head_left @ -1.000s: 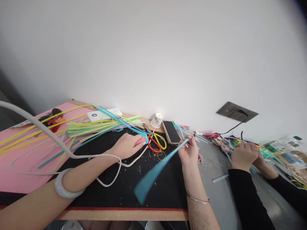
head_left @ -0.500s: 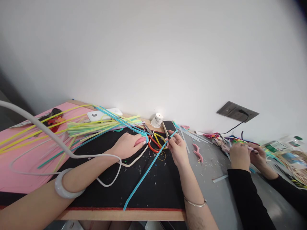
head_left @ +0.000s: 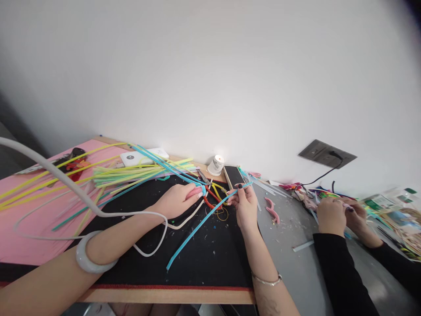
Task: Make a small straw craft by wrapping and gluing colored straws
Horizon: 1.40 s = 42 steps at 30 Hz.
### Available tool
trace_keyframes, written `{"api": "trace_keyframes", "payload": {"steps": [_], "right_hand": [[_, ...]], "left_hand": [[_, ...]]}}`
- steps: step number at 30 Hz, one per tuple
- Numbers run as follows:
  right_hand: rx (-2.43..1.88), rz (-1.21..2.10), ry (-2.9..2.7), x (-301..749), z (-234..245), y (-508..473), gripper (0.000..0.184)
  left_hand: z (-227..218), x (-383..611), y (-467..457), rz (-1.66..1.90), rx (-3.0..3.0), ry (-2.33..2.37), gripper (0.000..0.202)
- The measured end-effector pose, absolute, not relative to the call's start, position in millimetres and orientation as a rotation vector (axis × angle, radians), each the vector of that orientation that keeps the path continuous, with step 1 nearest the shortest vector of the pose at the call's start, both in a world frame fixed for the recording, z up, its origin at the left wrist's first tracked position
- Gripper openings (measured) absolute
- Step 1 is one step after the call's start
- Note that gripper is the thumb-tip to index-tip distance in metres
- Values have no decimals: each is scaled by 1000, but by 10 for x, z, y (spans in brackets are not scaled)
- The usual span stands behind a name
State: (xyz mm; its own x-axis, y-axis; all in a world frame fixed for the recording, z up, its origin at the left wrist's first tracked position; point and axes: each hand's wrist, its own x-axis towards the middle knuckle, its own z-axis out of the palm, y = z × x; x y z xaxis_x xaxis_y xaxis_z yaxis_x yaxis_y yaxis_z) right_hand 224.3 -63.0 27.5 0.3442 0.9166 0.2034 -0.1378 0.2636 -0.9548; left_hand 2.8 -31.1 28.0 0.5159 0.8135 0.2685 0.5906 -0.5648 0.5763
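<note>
The left hand (head_left: 176,201) clasps a pink bundle (head_left: 194,192) banded in light blue. The right hand (head_left: 245,206) pinches a long, thin, light-blue stem (head_left: 197,226) near one end; red-and-yellow-handled scissors (head_left: 206,202) lie between the hands.

From where I stand, the light is soft, cool and even, its source out of sight. The wall (head_left: 210,79) glows palest behind the cup (head_left: 216,165) and fades to dull grey toward the top, with a murky patch at far left and a black corner at upper right. Shadows are faint. The black mat (head_left: 204,254) swallows most of the light, while the grey table (head_left: 376,285) shows a cloudy sheen between the dark sleeves (head_left: 342,272). The blue strip (head_left: 197,230) looks fairly crisp. Toward the sides everything stretches: the socket plate (head_left: 325,153) slants, the near cable (head_left: 49,166) swells, and the bottle (head_left: 378,200) is smeary, its label unreadable.
</note>
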Motion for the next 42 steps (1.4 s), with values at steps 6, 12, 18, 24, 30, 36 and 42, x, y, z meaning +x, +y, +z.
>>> {"api": "trace_keyframes", "payload": {"steps": [6,12,18,24,30,36,42], "right_hand": [[-998,779,-838,2262,310,-633,24],[-900,928,-604,2392,385,-623,22],[-743,1039,-573,2547,491,-635,13],[-595,1060,-528,2578,573,-714,5],[-916,1259,-798,2410,516,-726,18],[-1277,1364,-1111,2148,284,-694,20],[-1333,1379,-1204,2122,294,-711,17]], "left_hand": [[309,24,-319,705,2378,1187,31],[287,12,-296,698,2351,1281,31],[248,-4,-246,759,2230,1360,31],[184,2,-218,818,2141,1367,34],[163,19,-208,823,2129,1339,32],[223,21,-244,787,2168,1279,33],[239,28,-266,708,2284,1265,35]]}}
